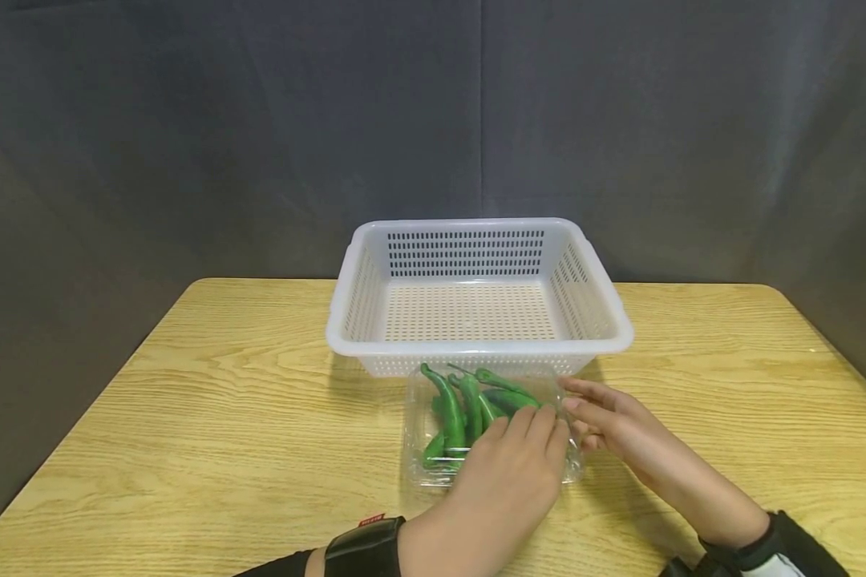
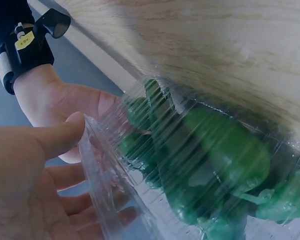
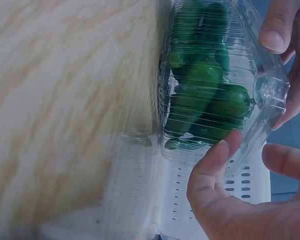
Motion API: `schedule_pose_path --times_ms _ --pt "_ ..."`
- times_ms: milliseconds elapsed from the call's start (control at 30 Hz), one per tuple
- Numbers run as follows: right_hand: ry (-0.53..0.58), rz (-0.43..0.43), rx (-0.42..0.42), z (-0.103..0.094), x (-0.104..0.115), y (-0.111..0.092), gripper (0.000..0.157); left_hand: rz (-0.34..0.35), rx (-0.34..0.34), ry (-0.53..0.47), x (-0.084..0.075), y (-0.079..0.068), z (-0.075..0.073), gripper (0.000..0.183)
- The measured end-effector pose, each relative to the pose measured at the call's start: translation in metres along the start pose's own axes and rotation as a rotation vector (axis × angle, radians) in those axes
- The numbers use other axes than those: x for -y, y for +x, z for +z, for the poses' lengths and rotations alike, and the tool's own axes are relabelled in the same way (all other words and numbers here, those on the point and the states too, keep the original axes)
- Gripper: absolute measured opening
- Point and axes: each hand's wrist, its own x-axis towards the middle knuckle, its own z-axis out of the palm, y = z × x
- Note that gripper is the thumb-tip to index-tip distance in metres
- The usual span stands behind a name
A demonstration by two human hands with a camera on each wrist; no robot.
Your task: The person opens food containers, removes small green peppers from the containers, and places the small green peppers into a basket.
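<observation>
One basket (image 1: 476, 348) stood behind one box (image 1: 414, 429) of at least five peppers (image 1: 452, 421). The left hand (image 1: 514, 465) gripped the box; the right hand (image 1: 617, 417), half spread, touched it.

Dark sleeves (image 2: 8, 15), black wristbands (image 1: 364, 550), red tag (image 1: 371, 520), yellow label (image 2: 25, 40).

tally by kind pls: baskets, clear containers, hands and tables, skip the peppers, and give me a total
White basket: 1
Clear plastic container: 1
Hands: 2 (left hand, right hand)
Wooden table: 1
Total: 5
</observation>
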Motion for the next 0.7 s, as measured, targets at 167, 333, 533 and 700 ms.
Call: schedule_pose_path --times_ms 167,333,533,700 --pt "0.004 -0.001 -0.006 0.0007 0.0009 0.0007 0.066 0.002 -0.034 0.033 0.0006 -0.0006 0.0020 0.053" --pt "0.013 -0.001 -0.010 0.0009 0.0011 0.0010 0.065 0.015 -0.042 0.049 0.0001 -0.0006 0.0029 0.048" --pt "0.014 -0.003 -0.020 0.0008 0.0007 0.0009 0.065 0.055 -0.018 0.088 -0.0028 -0.0007 0.0027 0.045" --pt "0.020 0.000 -0.015 0.0002 0.0003 0.0002 0.065 0.079 -0.040 0.128 -0.0060 -0.0010 0.0024 0.044"
